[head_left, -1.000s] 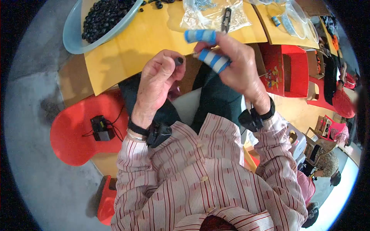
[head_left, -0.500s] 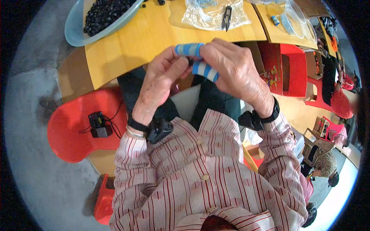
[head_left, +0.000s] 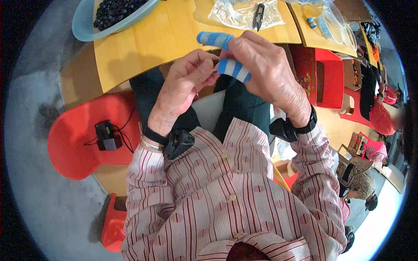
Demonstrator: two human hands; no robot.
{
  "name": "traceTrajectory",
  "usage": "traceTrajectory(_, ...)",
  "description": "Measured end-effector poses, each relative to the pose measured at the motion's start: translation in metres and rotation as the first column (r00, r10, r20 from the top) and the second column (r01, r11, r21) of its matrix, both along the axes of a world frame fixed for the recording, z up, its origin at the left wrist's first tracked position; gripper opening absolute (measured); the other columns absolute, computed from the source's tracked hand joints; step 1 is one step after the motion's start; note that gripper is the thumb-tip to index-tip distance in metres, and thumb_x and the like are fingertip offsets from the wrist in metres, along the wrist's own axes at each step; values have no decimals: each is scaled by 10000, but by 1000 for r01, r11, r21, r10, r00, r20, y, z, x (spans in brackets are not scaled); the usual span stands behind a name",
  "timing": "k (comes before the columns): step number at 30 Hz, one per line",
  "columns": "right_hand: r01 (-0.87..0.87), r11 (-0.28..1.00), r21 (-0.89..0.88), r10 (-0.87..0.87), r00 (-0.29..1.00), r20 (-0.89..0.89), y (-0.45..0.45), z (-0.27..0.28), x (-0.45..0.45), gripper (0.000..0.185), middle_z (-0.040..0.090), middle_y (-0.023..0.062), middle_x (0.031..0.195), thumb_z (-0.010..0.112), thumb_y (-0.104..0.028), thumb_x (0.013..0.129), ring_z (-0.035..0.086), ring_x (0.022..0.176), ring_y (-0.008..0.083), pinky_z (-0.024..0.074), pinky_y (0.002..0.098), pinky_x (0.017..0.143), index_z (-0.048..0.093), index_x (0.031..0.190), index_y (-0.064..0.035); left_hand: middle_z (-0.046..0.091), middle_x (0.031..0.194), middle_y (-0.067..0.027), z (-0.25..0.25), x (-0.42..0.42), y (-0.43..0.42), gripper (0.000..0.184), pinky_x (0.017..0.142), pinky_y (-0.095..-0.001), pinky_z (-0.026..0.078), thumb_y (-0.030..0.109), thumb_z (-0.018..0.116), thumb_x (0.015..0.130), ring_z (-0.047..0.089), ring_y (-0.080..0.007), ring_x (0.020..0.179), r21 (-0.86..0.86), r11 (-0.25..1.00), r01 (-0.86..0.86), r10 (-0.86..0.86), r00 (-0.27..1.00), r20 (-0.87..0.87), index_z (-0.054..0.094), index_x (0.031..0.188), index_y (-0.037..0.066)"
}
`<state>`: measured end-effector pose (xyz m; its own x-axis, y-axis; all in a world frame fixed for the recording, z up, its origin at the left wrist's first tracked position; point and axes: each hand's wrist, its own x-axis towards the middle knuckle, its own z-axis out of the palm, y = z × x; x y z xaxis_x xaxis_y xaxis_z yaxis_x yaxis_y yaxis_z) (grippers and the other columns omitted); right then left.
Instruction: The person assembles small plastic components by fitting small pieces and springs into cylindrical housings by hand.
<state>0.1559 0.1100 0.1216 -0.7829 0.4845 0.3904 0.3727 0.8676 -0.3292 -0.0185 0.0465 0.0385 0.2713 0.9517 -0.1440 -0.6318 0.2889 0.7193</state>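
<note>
My left hand (head_left: 185,85) is closed, thumb and fingers pinching a small dark piece (head_left: 215,64) that is mostly hidden by the fingertips. Close on its right is my right hand (head_left: 270,71). Blue-and-white striped wraps cover its index finger (head_left: 214,40) and its thumb (head_left: 234,69). These two fingers are spread apart, the thumb tip near the dark piece; nothing shows between them. Both hands are above my lap at the table's near edge. Thread snips (head_left: 258,17) lie on a clear plastic bag (head_left: 272,13) beyond them.
A pale blue basin (head_left: 82,26) of small black parts (head_left: 115,13) stands on the yellow table (head_left: 143,39). On my left is a red chair (head_left: 74,143) bearing a black device with cables (head_left: 108,135). Red bins (head_left: 328,78) stand right; people sit farther off.
My right index finger has lifted away from the thumb and the dark piece, opening a gap. The left hand keeps its pinch. The view has shifted slightly.
</note>
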Motion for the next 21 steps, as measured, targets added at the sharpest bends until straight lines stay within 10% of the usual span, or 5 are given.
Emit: traceTrajectory(21,-57,974,-217,53,998,-21,-23,16,-26,626,564,109,887,625,48,597,564,842,321,519,390,699,494,1201,-47,620,957,-44,22,-25,-10,173,789,-247,477,90,612,887,591,-116,873,0,997,-75,74,985,154,573,1038,14)
